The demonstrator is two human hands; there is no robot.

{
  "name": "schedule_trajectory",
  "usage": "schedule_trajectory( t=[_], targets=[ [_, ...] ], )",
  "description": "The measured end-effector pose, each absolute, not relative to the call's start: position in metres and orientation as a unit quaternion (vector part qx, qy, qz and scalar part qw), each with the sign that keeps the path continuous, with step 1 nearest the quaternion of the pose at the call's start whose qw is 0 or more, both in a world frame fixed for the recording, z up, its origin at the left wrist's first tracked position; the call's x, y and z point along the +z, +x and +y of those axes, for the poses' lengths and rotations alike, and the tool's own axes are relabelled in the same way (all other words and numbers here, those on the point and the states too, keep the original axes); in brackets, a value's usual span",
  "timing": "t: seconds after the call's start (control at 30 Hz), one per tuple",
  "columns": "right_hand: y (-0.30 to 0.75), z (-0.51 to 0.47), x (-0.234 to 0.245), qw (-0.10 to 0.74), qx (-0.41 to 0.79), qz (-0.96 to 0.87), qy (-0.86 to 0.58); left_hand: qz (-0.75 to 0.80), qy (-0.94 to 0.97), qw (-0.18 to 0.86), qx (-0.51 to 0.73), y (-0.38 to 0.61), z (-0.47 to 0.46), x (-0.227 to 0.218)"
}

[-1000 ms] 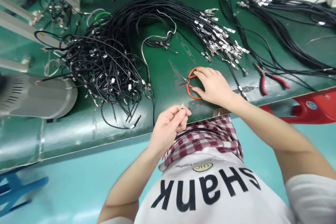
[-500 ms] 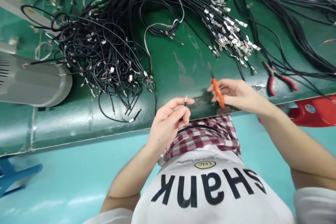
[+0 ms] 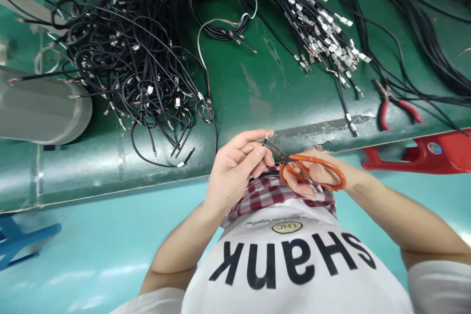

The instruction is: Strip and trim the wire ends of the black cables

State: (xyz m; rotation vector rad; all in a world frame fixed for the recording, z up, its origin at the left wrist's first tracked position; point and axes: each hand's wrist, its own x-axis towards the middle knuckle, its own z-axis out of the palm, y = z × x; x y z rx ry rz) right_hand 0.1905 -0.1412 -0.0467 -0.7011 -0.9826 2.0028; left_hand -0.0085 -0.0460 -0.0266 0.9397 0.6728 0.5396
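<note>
My left hand point(image 3: 241, 159) pinches a black cable point(image 3: 265, 140) close to its end, where a small pale tip sticks up past the fingers. In my right hand point(image 3: 303, 176) is a pair of scissors point(image 3: 333, 170) with orange handles; the fingers are in the loops. The blades point left and their tips meet the cable end at my left fingertips. Whether the blades touch the cable or lie just beside it, I cannot tell. Both hands are at the front edge of the green table point(image 3: 235, 93).
A tangle of black cables point(image 3: 140, 68) lies to the left, its metal-tipped ends point(image 3: 327, 34) fanned out right of centre. Red-handled pliers point(image 3: 395, 103) rest at the right, above a red stool point(image 3: 434, 154). A grey machine point(image 3: 44, 108) stands left; a blue stool point(image 3: 25, 240) is below.
My right hand has brought the scissors left and down to the cable end, turning the blades leftward and spreading the handles. My left hand stays nearly in place, still pinching the cable.
</note>
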Motion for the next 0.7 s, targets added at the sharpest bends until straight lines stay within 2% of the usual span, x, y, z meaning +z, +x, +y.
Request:
schedule_trajectory(
  t=[0.2,0.7],
  targets=[
    [0.1862,-0.1392,-0.0486,0.416,0.785,-0.370,-0.274,0.308,0.451,0.798,0.255,-0.0106,-0.0464,-0.0261],
    [0.1911,-0.1404,-0.0479,0.412,0.805,-0.332,-0.267,0.329,0.471,0.774,0.268,-0.0080,-0.0481,-0.0264]
  ],
)
